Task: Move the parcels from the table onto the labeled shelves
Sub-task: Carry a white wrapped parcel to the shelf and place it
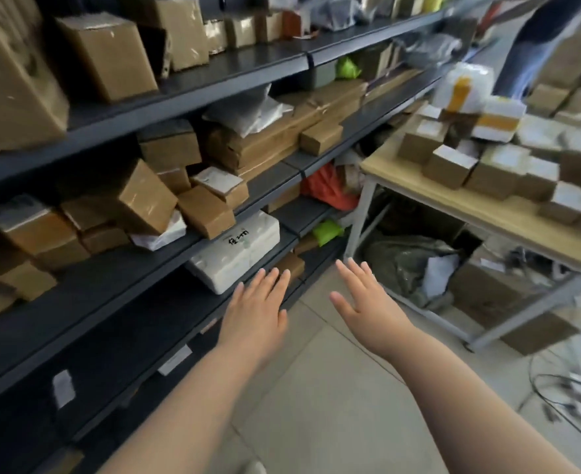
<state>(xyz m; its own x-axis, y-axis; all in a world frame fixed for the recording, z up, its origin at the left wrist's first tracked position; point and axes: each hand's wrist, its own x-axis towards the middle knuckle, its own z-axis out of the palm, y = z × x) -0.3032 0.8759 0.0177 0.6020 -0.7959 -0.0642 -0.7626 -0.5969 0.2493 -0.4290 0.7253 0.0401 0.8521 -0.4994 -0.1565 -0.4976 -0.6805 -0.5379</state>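
At the far left a large cardboard box (12,73) is cut off by the frame edge, sitting on the dark metal shelves (186,87) that run diagonally away toward the upper right. The middle shelf holds a jumble of brown boxes (145,200), several tilted against one another, their labels too blurred to read. Below them a white wrapped package (239,249) lies flat near the shelf edge with dark handwriting on top (not legible). Small paper labels (63,388) on the lower shelf fronts are also unreadable.

The left hand (258,307) is flat and empty, fingers spread, just in front of the white package without clearly touching it. The right hand (364,299) is likewise spread and holds nothing, over the tiled floor (316,388).

To the right stands the wooden table (453,196), still piled with small parcels (449,165), blurred and partly cut off at the right edge. Under it lie bags and a box in shadow, hard to make out. At the top right only the legs of another person (528,59) show
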